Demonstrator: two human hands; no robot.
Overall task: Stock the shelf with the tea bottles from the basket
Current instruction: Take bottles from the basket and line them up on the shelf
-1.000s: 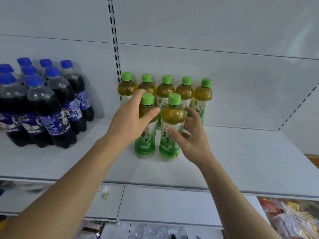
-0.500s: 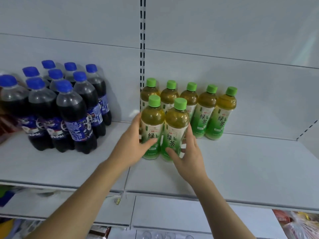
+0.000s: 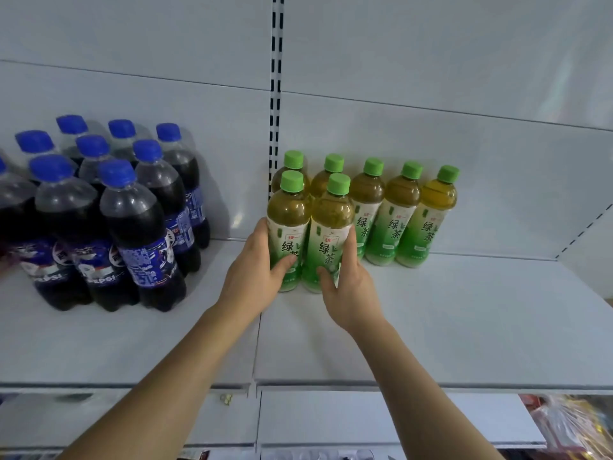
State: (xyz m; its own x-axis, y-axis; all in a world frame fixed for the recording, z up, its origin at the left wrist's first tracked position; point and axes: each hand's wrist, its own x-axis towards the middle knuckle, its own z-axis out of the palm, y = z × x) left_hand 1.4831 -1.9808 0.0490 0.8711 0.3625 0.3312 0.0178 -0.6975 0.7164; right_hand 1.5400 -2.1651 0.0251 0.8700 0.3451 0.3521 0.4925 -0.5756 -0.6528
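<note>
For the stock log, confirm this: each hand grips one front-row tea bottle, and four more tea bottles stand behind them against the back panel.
Wrong count. The head view shows five tea bottles in the back row, not four. The rest holds: left hand and right hand each grip one front bottle.

A white metal back panel (image 3: 431, 61) is split by a slotted upright strip (image 3: 276, 78). Dark cola bottles with blue caps (image 3: 99, 210) are parked far left. Soft, even light is cast everywhere.
</note>
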